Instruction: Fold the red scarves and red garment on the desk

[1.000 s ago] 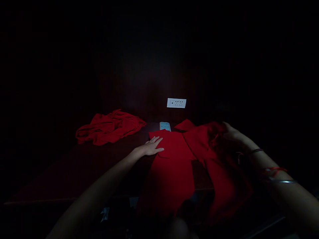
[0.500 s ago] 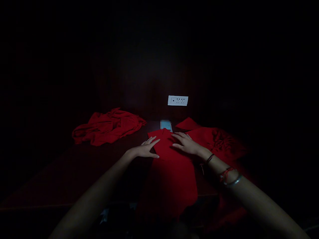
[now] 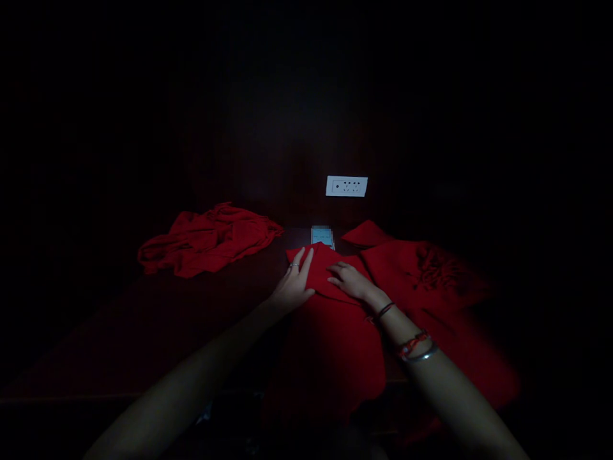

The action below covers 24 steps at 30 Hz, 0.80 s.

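In the head view a red cloth (image 3: 338, 345) lies in front of me, folded over at its far end and hanging past the table's front edge. My left hand (image 3: 294, 281) rests on the left side of the folded part, its fingers stretched and apart, a ring on one finger. Across from it, my right hand (image 3: 352, 280) lies on the right side of the fold with loosely bent fingers and nothing gripped. Bracelets circle the right wrist. Deep shadow hides the cloth's lower end.
A crumpled red cloth pile (image 3: 211, 239) lies at the left on the dark table (image 3: 143, 332). More red cloth (image 3: 402, 262) is spread at the right. A lit phone-like screen (image 3: 322, 237) stands behind the fold, below a white wall socket (image 3: 347, 186).
My left hand has turned, its fingers now pointing more away from me. My right hand has shifted slightly nearer to me, and the fold's near edge has lifted a little.
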{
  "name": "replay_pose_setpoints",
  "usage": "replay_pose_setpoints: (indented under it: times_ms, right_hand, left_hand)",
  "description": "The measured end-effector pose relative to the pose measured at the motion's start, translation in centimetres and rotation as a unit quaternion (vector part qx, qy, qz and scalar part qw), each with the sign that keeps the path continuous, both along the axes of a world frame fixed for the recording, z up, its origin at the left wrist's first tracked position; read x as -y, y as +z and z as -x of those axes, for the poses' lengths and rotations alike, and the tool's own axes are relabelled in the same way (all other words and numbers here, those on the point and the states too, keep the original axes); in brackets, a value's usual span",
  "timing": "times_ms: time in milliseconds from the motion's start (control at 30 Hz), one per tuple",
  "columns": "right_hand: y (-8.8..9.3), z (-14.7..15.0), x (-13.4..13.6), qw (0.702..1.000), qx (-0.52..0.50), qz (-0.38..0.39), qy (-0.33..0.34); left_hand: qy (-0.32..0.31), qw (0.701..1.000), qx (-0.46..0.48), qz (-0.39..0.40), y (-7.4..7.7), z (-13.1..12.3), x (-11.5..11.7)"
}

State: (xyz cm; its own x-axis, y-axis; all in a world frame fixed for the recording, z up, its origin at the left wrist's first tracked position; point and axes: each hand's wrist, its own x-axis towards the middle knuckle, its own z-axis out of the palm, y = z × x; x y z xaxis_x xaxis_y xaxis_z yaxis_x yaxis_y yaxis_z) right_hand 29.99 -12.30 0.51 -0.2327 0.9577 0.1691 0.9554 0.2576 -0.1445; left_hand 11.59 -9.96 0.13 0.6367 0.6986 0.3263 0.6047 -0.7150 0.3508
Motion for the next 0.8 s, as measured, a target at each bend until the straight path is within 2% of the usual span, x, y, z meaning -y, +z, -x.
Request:
replay_pose_setpoints:
  times_ms: [167, 267, 367, 433, 567, 633, 667, 733, 800]
  right_hand:
    - [0.1, 0.1, 0.1, 0.998, 0.013, -0.005, -0.057]
    - [0.2, 0.3, 0.3, 0.996, 0.025, -0.017, -0.087]
    - [0.6, 0.5, 0.5, 0.994, 0.023, -0.038, -0.102]
    - [0.9, 0.6, 0.8, 0.992, 0.02, -0.055, -0.109]
    - [1.1, 0.7, 1.2, 0.992, 0.024, -0.047, -0.111]
    - [0.9, 0.7, 1.4, 0.995, 0.018, -0.02, -0.099]
    - [0.7, 0.7, 1.4, 0.996, 0.012, -0.012, -0.09]
    - [0.3, 0.7, 1.5, 0.998, -0.003, 0.001, -0.064]
    - [0.0, 0.8, 1.5, 0.998, -0.005, 0.036, -0.048]
  left_hand:
    - [0.119, 0.988, -0.089, -0.032, 1.5, 0.9, -0.1]
    - [0.145, 0.98, -0.128, -0.05, 2.5, 1.0, 0.8]
    - [0.136, 0.972, -0.175, -0.076, 2.9, 0.8, 2.0]
    - [0.118, 0.97, -0.207, -0.058, 2.9, 1.0, 2.5]
    - [-0.003, 0.961, -0.268, 0.071, 3.2, 3.0, 1.9]
    - [-0.036, 0.958, -0.266, 0.099, 3.4, 4.0, 0.8]
    - [-0.029, 0.963, -0.249, 0.095, 3.5, 4.2, 0.2]
    - [0.025, 0.979, -0.189, 0.069, 3.1, 4.2, -1.0]
    - [0.106, 0.985, -0.121, 0.057, 2.1, 3.5, -2.4]
